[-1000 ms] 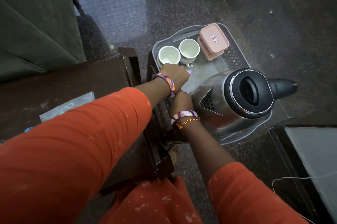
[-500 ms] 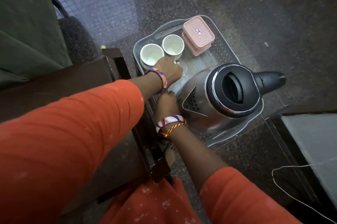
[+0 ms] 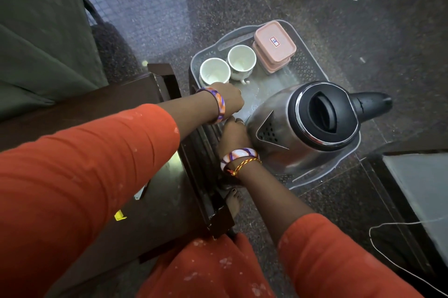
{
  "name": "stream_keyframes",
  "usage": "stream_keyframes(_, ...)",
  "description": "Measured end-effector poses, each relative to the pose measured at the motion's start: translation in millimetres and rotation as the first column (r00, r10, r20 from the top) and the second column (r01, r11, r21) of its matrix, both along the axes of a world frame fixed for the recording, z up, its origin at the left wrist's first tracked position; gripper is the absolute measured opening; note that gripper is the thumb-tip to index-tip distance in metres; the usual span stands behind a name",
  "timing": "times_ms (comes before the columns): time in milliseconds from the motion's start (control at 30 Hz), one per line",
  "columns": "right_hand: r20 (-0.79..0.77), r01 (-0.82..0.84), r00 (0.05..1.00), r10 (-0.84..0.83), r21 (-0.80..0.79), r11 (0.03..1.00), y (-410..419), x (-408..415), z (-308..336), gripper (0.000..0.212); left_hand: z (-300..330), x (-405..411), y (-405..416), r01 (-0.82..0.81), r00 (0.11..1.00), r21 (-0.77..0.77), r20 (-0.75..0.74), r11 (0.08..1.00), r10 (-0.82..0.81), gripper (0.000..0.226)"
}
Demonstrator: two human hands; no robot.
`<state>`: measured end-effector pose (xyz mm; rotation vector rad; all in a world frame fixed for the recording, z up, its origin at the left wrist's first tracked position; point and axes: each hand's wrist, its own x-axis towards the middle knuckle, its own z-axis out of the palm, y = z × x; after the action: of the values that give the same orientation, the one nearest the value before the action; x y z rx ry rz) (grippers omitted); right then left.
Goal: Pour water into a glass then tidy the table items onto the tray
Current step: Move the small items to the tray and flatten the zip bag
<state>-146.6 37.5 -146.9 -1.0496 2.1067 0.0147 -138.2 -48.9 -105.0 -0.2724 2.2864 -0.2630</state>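
Right hand (image 3: 234, 131): lower centre of frame, knuckles up, fingers curled over the near-left rim of the tray and grasping it; pressed against the kettle's spout side.
Left hand (image 3: 229, 101): just above the right, clenched over the same rim beside the near cup; fingertips hidden, so what it pinches I cannot tell beyond the rim.
Tray (image 3: 308, 68): grey, perforated, held above the dark floor; long axis runs lower right to upper left of frame, slot handle at the far end.
Kettle (image 3: 303, 128): steel, upright on the tray's near end; spout points left toward the hands, black handle points right.
Cups (image 3: 214, 73): two white, upright, side by side, touching, at centre of frame.
Pink boxes (image 3: 275, 43): stacked, lidded, far right corner of the tray.
Table (image 3: 135, 94): dark wood, left of frame, under the left arm.
Change vs. earlier frame: tray and both hands sit slightly right in frame; grips and load unchanged.
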Motion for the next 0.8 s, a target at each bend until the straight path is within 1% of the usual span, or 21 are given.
stream_keyframes(33,0.012,0.047,0.999,-0.047,-0.031,0.998,-1,2,1,0.037,-8,2,-2,0.002,0.999,0.021,-0.041,1.0,-0.001,0.032)
stream_keyframes(67,-0.004,0.066,0.998,-0.066,-0.038,0.997,0,1,4,0.039,-8,3,-2,-0.044,0.998,0.018,-0.04,0.999,0.045,0.031)
stream_keyframes(100,-0.014,0.061,0.998,-0.062,-0.093,0.994,1,1,4,0.041,-15,4,-5,-0.063,0.997,0.025,-0.053,0.998,0.064,0.03)
stream_keyframes(133,-0.005,0.073,0.997,-0.074,-0.114,0.991,2,0,4,0.042,-14,6,-1,-0.084,0.994,0.041,-0.072,0.996,0.087,0.03)
stream_keyframes(167,0.005,0.083,0.996,-0.083,-0.132,0.988,3,0,1,0.042,-13,4,-1,-0.102,0.992,0.066,-0.07,0.993,0.106,0.028)
stream_keyframes(300,0.04,0.141,0.99,-0.136,-0.18,0.973,2,1,-2,0.045,-20,8,-7,-0.141,0.973,0.111,-0.17,0.984,0.159,0.023)
stream_keyframes(367,0.027,0.142,0.99,-0.14,-0.212,0.967,3,1,-7,0.047,-22,12,-10,-0.139,0.945,0.169,-0.271,0.976,0.182,0.02)
stream_keyframes(400,0.025,0.14,0.99,-0.137,-0.233,0.962,3,2,-10,0.047,-24,14,-12,-0.153,0.93,0.197,-0.303,0.968,0.209,0.023)
stream_keyframes(467,0.01,0.135,0.99,-0.138,-0.275,0.952,4,2,-11,0.041,-22,21,-16,-0.228,0.869,0.279,-0.375,0.933,0.324,0.031)
stream_keyframes(500,-0.005,0.13,0.99,-0.138,-0.291,0.948,6,2,-11,0.038,-19,27,-16,-0.276,0.81,0.337,-0.423,0.9,0.407,0.033)
stream_keyframes(533,-0.019,0.122,0.991,-0.134,-0.299,0.946,8,3,-9,0.037,-16,36,-17,-0.306,0.717,0.411,-0.493,0.859,0.492,0.034)
stream_keyframes(567,-0.057,0.083,0.993,-0.106,-0.307,0.948,12,5,-7,0.038,-12,48,-16,-0.338,0.622,0.478,-0.533,0.811,0.573,0.033)
stream_keyframes(600,-0.134,0.024,0.988,-0.07,-0.319,0.948,17,9,-2,0.04,-12,63,-14,-0.355,0.513,0.549,-0.563,0.757,0.648,0.032)
stream_keyframes(633,-0.261,-0.067,0.965,-0.035,-0.372,0.926,22,15,0,0.043,-9,80,-10,-0.363,0.392,0.608,-0.587,0.706,0.708,0.031)
stream_keyframes(667,-0.395,-0.181,0.919,0.001,-0.418,0.89,26,23,2,0.045,-9,100,-6,-0.377,0.266,0.66,-0.594,0.649,0.759,0.032)
stream_keyframes(700,-0.491,-0.282,0.87,0.031,-0.446,0.85,28,33,6,0.044,-11,121,-1,-0.395,0.137,0.707,-0.587,0.587,0.798,0.032)
stream_keyframes(733,-0.551,-0.358,0.833,0.056,-0.458,0.814,29,45,3,0.041,-15,143,5,-0.412,0.009,0.748,-0.567,0.52,0.824,0.031)
stream_keyframes(800,-0.565,-0.437,0.811,0.149,-0.416,0.797,29,72,1,0.039,-29,186,22,-0.482,-0.199,0.803,-0.489,0.349,0.849,0.024)
